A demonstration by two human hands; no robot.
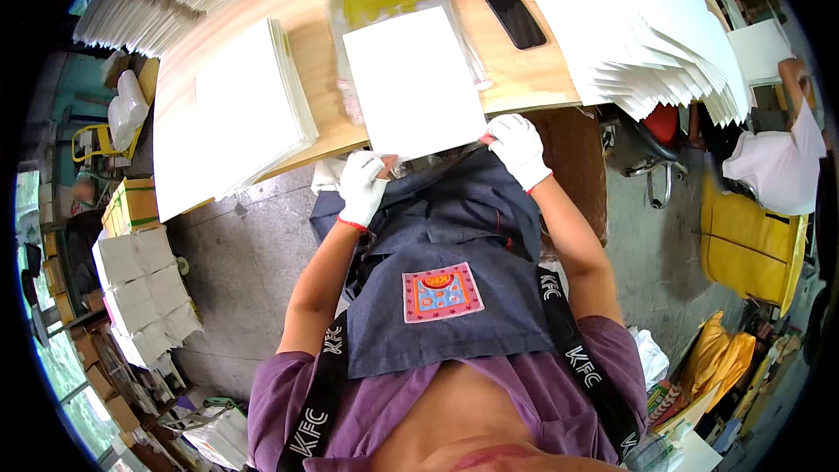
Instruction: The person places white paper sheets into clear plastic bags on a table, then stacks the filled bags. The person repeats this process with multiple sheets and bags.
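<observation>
Gripping at the worktable's near edge, a person in thin white gloves has both hands at the low corners of a blank white paper sheet (415, 79). The right hand (518, 149) appears to pinch the near right corner between thumb and fingertips; the left hand (361, 188) curls by the near left corner, bare fingertips showing, though whether they close on the paper cannot be told. The sheet lies over clear plastic sleeves (376, 7) banded in olive yellow, its near end jutting past the edge of the wooden table (301, 0) above a navy apron (437, 245).

An uneven pull from the two corners could skew or crease the sheet, and the slick plastic beneath might slide along with it. Too hard a pinch could dent a corner; a loose one could let the overhanging end drop toward the lap.

The sheet looks flat, smooth and matte, bright white, with straight edges and no visible print. Whether it is one leaf or several is unclear from above.
</observation>
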